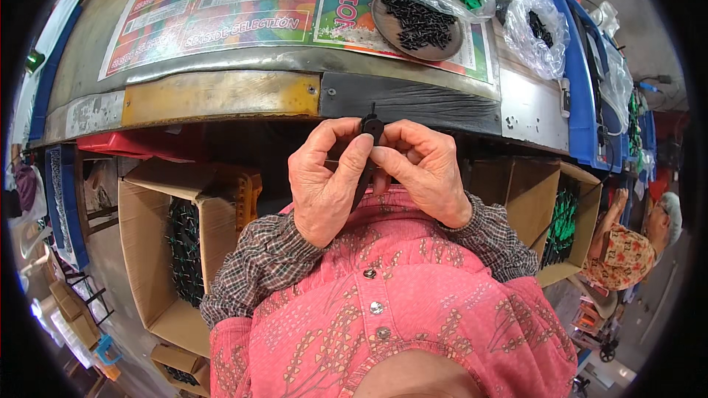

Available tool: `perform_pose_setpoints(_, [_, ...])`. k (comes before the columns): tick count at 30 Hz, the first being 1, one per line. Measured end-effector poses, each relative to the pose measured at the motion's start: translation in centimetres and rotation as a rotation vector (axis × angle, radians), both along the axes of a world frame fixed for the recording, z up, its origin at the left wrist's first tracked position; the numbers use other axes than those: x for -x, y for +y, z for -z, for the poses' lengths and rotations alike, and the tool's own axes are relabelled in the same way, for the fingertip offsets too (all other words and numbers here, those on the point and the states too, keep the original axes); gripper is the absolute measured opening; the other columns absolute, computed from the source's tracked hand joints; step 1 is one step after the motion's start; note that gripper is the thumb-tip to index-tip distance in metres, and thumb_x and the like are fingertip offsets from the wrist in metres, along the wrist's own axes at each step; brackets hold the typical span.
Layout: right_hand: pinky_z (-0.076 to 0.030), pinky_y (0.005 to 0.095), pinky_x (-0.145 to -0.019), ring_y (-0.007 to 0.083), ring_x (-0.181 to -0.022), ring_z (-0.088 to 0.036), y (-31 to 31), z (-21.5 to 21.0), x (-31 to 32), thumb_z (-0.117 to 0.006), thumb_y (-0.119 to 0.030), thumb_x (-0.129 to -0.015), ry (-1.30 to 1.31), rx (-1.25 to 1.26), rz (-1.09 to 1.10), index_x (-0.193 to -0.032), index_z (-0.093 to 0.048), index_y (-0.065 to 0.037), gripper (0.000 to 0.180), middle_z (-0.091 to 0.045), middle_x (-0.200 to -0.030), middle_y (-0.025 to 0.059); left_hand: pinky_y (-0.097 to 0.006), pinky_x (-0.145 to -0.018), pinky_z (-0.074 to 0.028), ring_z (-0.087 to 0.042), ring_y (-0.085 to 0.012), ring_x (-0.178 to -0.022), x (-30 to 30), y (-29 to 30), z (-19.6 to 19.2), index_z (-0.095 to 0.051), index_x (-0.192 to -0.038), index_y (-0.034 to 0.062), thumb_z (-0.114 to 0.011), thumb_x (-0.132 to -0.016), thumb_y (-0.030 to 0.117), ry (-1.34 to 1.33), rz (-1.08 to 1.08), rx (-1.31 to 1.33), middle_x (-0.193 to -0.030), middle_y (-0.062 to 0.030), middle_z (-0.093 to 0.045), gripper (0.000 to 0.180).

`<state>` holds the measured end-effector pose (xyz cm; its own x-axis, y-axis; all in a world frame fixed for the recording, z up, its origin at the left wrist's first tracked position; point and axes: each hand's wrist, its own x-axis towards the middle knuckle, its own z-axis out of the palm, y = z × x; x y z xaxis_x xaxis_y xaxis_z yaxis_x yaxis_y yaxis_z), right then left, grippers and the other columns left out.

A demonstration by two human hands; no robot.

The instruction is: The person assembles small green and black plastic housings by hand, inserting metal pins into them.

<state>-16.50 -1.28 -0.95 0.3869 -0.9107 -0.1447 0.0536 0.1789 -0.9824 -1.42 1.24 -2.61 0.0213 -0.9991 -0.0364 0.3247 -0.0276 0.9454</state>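
Part (374, 127), slim and black, sits just by the bench edge (420, 105), pinched by left hand (328, 180) and right hand (420, 169) alike — probably light, stiff and a little slippery, its thin tip (373, 107) perhaps fragile — so best taken by the broader body.

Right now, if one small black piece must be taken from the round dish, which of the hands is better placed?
Likely the right hand: it is nearer the round dish. Both hands are at the black part, so the left hand would have to hold it alone.
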Motion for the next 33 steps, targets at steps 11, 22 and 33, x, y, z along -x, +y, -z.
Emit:
perform_pose_setpoints(11, [-0.042, 0.0161, -0.051, 0.0017, -0.061, -0.051, -2.0, -1.6, 0.8, -0.063, -0.005, -0.089, 0.046, 0.157, 0.031, -0.103, -0.061, 0.000, 0.016, -0.057, -0.079, -0.0018, -0.018, -0.064, -0.043, -0.052, -0.0031, -0.073, -0.2, 0.1, -0.2, -0.063, -0.096, -0.0027, -0.063, -0.090, 0.007, -0.067, 0.007, 0.027, -0.082, 0.0014, -0.060, 0.012])
perform_pose_setpoints(22, [-0.043, 0.0161, -0.051, 0.0025, -0.058, -0.052, -2.1, -1.9, 0.7, -0.062, -0.006, -0.089, 0.009, 0.131, -0.013, -0.099, -0.063, 0.002, 0.012, -0.059, -0.075, -0.0008, -0.020, -0.062, -0.043, -0.051, -0.0047, -0.070, -0.5, -0.2, 0.1, -0.063, -0.094, -0.0033, -0.063, -0.089, 0.008, -0.106, 0.058, 0.101, -0.078, -0.0001, -0.058, 0.012])
perform_pose_setpoints(33, [-0.045, 0.0171, -0.050, 0.0032, -0.057, -0.056, -2.3, -3.2, 0.9, -0.059, 0.000, -0.088, 0.147, 0.064, -0.094, -0.096, -0.060, 0.001, 0.008, -0.060, -0.074, 0.0000, -0.019, -0.061, -0.042, -0.050, -0.0027, -0.068, -0.9, -0.3, -1.7, -0.059, -0.094, -0.0019, -0.062, -0.088, 0.005, -0.148, 0.153, -0.040, -0.075, 0.0016, -0.059, 0.009])
